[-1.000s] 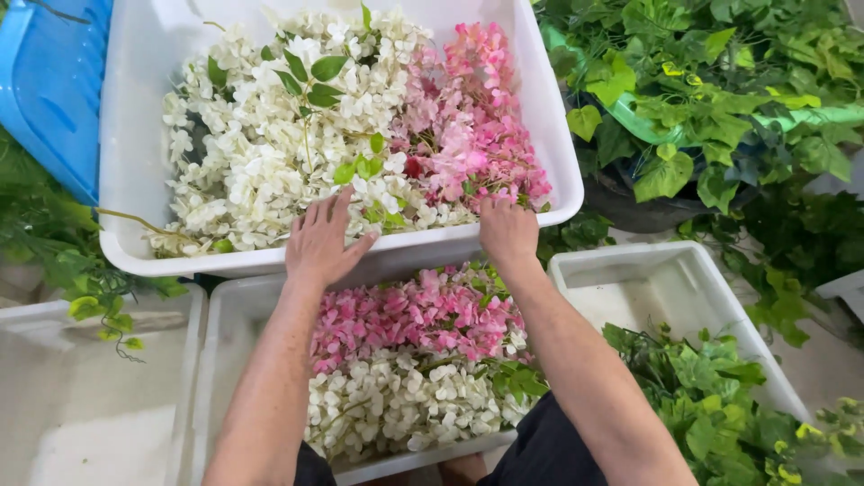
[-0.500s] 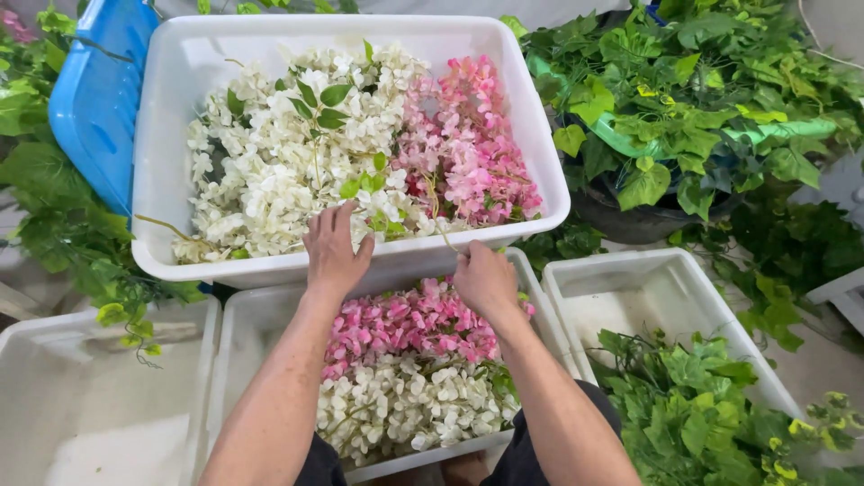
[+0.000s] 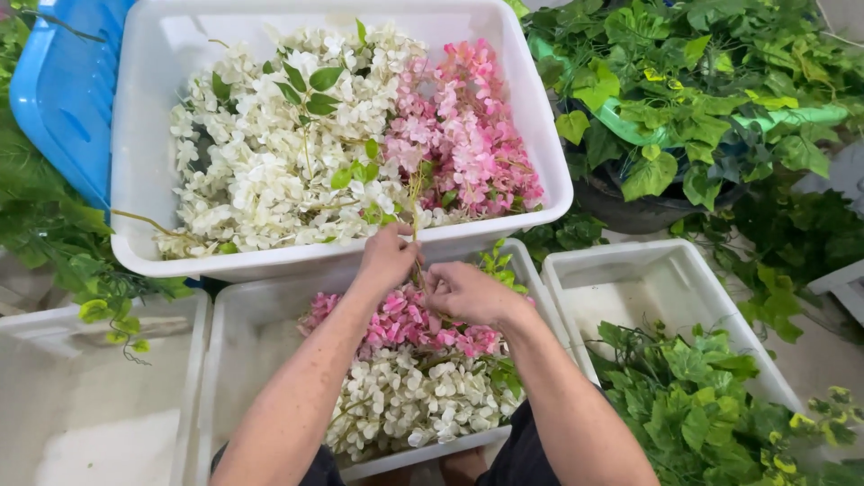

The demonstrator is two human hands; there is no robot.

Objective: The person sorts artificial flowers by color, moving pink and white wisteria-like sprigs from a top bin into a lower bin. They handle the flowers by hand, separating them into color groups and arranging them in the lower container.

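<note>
Both hands, the left hand (image 3: pixel 389 258) and the right hand (image 3: pixel 465 293), are closed on a thin stem (image 3: pixel 415 202) that rises toward 12 o'clock over the near rim of the big tub (image 3: pixel 144 162) of white flowers (image 3: pixel 261 171) and pink flowers (image 3: pixel 463 135), above a lower tub (image 3: pixel 236 360) of the same blooms.

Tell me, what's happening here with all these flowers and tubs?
A person is handling flower sprigs. Both hands meet at the near rim of a large white tub filled with white flowers and pink flowers. The left hand pinches a thin stem rising from that tub; the right hand is close beside it. Below sits a smaller tub of similar blooms, with green foliage around.
</note>
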